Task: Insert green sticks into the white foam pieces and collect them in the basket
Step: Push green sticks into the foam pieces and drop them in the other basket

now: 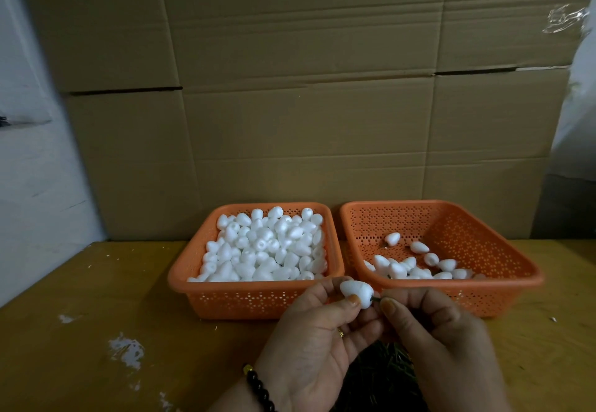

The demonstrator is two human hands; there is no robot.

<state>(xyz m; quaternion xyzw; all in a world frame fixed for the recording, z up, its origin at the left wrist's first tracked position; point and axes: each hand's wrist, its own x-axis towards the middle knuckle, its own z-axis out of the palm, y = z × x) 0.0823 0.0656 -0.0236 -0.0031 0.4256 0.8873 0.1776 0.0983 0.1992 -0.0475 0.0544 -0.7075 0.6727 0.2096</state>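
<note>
My left hand (pixel 317 340) pinches a white foam piece (pixel 356 292) between thumb and fingers, in front of the two baskets. My right hand (pixel 442 340) pinches a short green stick (pixel 376 298) whose tip meets the foam piece's right end. The left orange basket (pixel 232 302) is full of plain white foam pieces (pixel 267 247). In the right orange basket (pixel 503 295) lie several foam pieces (pixel 416 268), some with green stems showing. A dark pile of green sticks (pixel 383 369) lies on the table below my hands, mostly hidden by them.
The yellow wooden table (pixel 96 298) carries white paint scuffs at the left. A wall of brown cardboard boxes (pixel 290 89) stands right behind the baskets. A black bead bracelet (pixel 258 389) is on my left wrist.
</note>
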